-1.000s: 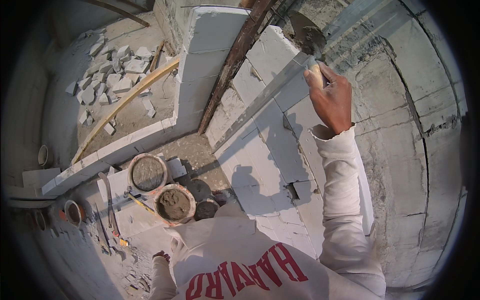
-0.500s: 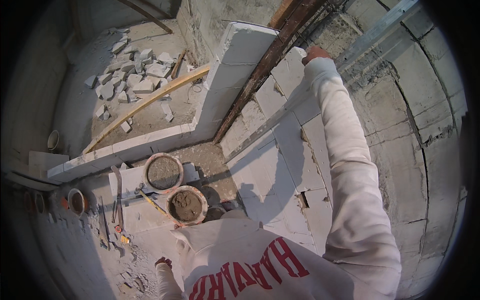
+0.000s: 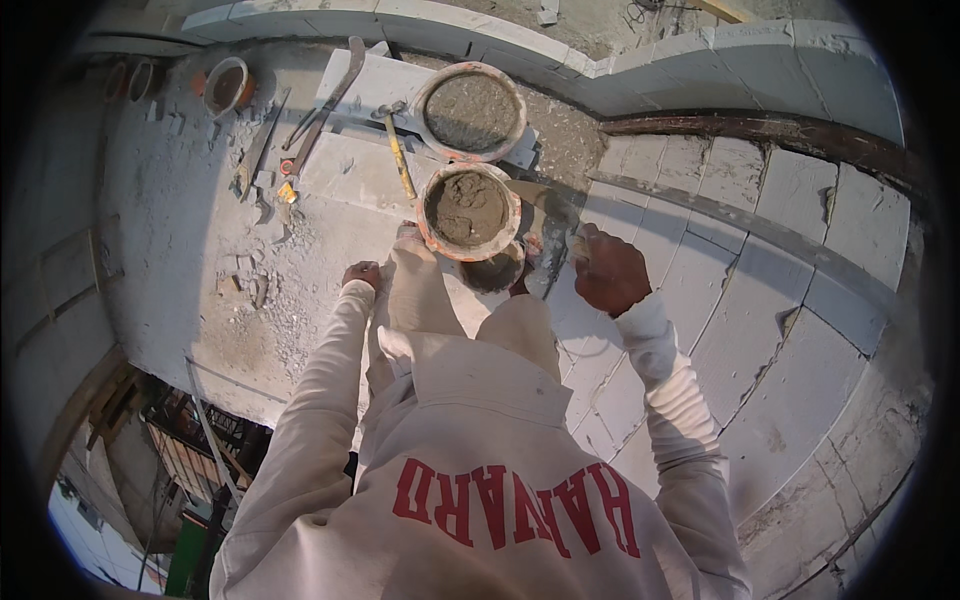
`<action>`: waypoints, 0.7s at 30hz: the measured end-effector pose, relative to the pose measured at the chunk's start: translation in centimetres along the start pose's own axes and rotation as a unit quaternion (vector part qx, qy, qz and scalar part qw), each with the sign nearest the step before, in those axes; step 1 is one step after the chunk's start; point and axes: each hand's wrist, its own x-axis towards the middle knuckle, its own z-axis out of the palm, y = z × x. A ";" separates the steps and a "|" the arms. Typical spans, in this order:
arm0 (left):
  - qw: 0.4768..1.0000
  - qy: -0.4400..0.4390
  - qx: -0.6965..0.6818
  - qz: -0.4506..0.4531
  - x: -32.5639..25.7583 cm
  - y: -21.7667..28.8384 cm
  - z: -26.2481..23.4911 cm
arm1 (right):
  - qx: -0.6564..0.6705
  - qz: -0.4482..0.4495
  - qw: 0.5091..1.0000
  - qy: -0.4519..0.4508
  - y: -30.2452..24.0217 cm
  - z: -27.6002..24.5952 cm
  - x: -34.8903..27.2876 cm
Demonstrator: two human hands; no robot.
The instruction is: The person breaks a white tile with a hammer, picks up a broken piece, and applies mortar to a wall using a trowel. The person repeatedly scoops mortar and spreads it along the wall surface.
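Head view: my right hand (image 3: 610, 270) clamped on a trowel (image 3: 545, 205), blade just beside the mortar bucket (image 3: 467, 210). Left hand (image 3: 362, 274) empty, loosely curled on my knee, left of that bucket. Block wall (image 3: 760, 260) partly laid; mortar remains, more courses left, I judge.

No package, sign or screen shows anywhere on the work surface or the block wall. The only lettered thing is the pale grey hooded sweatshirt (image 3: 470, 440) worn by the person, filling the view toward six o'clock: a curved row of red block letters (image 3: 515, 505) runs across its front, seen upside down, low in the picture just right of centre.
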 end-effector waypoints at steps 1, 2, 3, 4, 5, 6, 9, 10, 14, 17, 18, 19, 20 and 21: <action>0.997 -0.003 -0.075 -0.006 0.7 2.1 0.9 | -0.039 -0.016 0.996 -0.084 -0.5 4.8 3.0; 0.999 0.004 -0.010 0.042 -0.4 8.4 0.0 | -0.095 -0.041 0.990 -0.094 -0.7 9.5 5.8; 0.998 -0.027 -0.045 0.030 0.0 11.1 -0.2 | -0.145 -0.081 0.981 -0.099 -1.1 13.5 8.3; 0.996 -0.031 -0.070 0.036 0.5 13.6 0.2 | -0.137 -0.034 0.990 -0.029 -0.8 18.4 11.0; 0.995 -0.029 -0.080 0.057 2.5 14.4 1.1 | -0.128 0.010 0.991 0.039 -0.9 22.4 13.6; 0.994 -0.023 -0.094 0.056 3.0 16.8 1.6 | -0.228 -0.024 0.973 0.002 -2.4 22.8 16.1; 0.953 -0.045 -0.297 0.032 6.4 18.4 4.6 | -0.299 -0.112 0.947 -0.040 -2.1 27.4 21.1; 0.954 -0.057 -0.292 0.035 5.9 19.6 4.6 | -0.248 -0.133 0.959 -0.025 -0.7 29.5 20.9; 0.903 -0.062 -0.423 0.031 2.9 20.4 4.7 | -0.099 -0.128 0.987 0.013 2.5 27.0 14.6; 0.911 -0.041 -0.402 0.086 0.0 21.2 5.4 | -0.026 0.066 0.996 -0.046 4.2 28.5 12.8; 0.894 -0.078 -0.435 0.069 -0.8 21.5 6.2 | -0.003 0.134 0.990 -0.032 4.4 30.1 13.2; 0.926 -0.047 -0.350 0.136 -1.4 22.1 6.6 | 0.039 0.140 0.989 0.008 3.9 31.8 13.4; 0.937 -0.053 -0.316 0.139 -1.8 22.3 7.4 | 0.081 0.145 0.985 0.047 3.1 33.6 13.8; 0.944 -0.049 -0.297 0.135 -2.1 22.3 7.7 | 0.121 0.145 0.978 0.086 2.1 34.2 14.2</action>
